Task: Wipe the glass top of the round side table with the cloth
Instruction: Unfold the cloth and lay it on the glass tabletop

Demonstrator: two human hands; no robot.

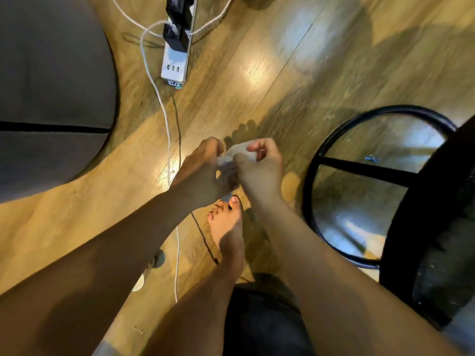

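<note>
A small pale grey cloth (235,154) is bunched between both hands above the wooden floor. My left hand (203,173) pinches its left side and my right hand (259,168) pinches its right side, fingers curled on the fabric. The round side table (312,176) stands to the right, a black ring frame with a see-through glass top (359,211) and a black crossbar beneath. Both hands are left of the table, apart from it. A tiny blue speck (370,158) lies on or under the glass.
A white power strip (176,47) with black plugs and cables (167,140) lies on the floor ahead. A grey cushioned seat (51,98) fills the left. A dark round object (431,240) overlaps the table's right. My bare foot (227,227) is below the hands.
</note>
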